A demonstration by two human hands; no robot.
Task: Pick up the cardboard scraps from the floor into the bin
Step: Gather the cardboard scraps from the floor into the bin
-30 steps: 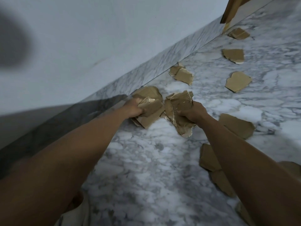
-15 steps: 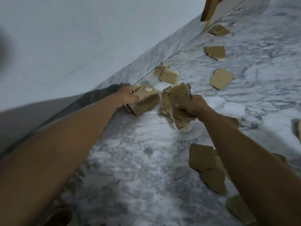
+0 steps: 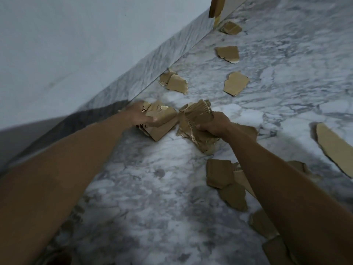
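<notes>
Already full: left hand (image 3: 139, 116) clutching a scrap bundle (image 3: 162, 123), right hand (image 3: 214, 125) gripping a corrugated wad (image 3: 196, 115). Nearest loose pieces (image 3: 221, 173) just below right forearm; bin unseen.

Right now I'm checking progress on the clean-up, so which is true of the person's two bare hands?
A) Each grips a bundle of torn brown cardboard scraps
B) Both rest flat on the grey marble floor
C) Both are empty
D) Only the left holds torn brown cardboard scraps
A: the left hand grips one bundle of torn brown cardboard scraps near the wall, and the right hand clutches another bundle beside it.
</notes>
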